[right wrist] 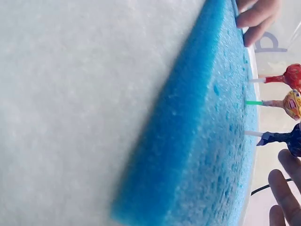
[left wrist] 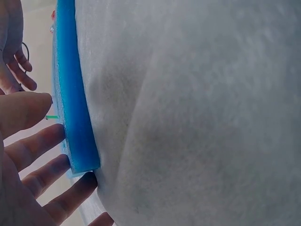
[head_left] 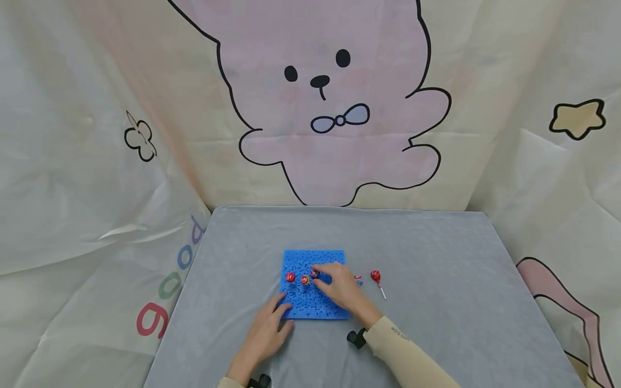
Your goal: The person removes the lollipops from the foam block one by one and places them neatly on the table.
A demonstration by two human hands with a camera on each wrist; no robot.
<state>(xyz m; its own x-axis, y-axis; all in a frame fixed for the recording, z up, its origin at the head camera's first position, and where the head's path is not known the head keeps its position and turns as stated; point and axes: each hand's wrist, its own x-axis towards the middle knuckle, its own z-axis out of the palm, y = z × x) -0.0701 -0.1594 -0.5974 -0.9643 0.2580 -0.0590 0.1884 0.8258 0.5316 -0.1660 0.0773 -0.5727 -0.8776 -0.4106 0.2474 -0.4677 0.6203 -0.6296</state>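
A blue foam board (head_left: pixel 315 310) lies on the table, with a red lollipop (head_left: pixel 290 277), a yellow-and-red lollipop (head_left: pixel 304 280) and a dark blue lollipop (head_left: pixel 315 274) standing in a row, sticks down in it. My right hand (head_left: pixel 339 285) reaches over the board and pinches the dark blue lollipop's head between thumb and index finger. In the right wrist view its fingertips are right at that wrapper (right wrist: pixel 294 139), while the white stick stands in the foam. With fingers spread, my left hand (head_left: pixel 266 328) rests at the board's near left corner, fingertips along its edge (left wrist: pixel 80 94).
To the right of the board lies a red lollipop (head_left: pixel 375 276) with a white stick. Beside it, a red-and-blue wrapped lollipop (head_left: pixel 358 279) is partly hidden by my right hand. Grey cloth (head_left: pixel 436 302) covers the table, and printed curtains (head_left: pixel 388 156) hang behind and at both sides.
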